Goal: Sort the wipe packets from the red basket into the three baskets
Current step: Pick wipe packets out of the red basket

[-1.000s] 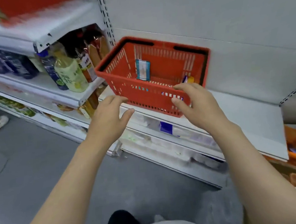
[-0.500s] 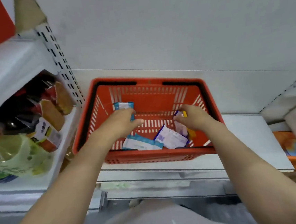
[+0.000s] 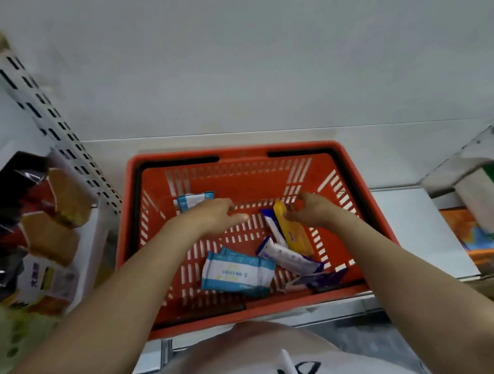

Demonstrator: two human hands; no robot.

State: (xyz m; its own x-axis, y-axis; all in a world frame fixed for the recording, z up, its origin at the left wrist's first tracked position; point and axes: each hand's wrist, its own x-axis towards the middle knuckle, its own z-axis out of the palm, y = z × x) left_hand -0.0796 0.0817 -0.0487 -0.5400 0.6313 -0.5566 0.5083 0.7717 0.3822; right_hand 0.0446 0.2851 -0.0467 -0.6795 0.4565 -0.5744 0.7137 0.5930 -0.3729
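Note:
The red basket (image 3: 236,152) stands on a white shelf right in front of me, holding several wipe packets. A blue-and-white packet (image 3: 194,199) leans against its far left wall. My left hand (image 3: 212,217) lies over that packet's lower part with fingers stretched out. A second blue-and-white packet (image 3: 236,273) lies flat near the front. Purple-and-white packets (image 3: 288,256) lie beside it. A yellow packet (image 3: 295,236) lies at the right, and my right hand (image 3: 311,210) pinches its far end, thumb on top.
The white shelf (image 3: 416,231) continues to the right of the basket. Bottles and snack bags (image 3: 50,224) fill the shelf bay on the left, behind a perforated upright (image 3: 52,121). Paper goods (image 3: 487,193) sit on the right. A white back panel rises behind.
I have come closer and now look down into the basket. Both hands have reached deeper, the left onto the far blue packet, the right onto the yellow one.

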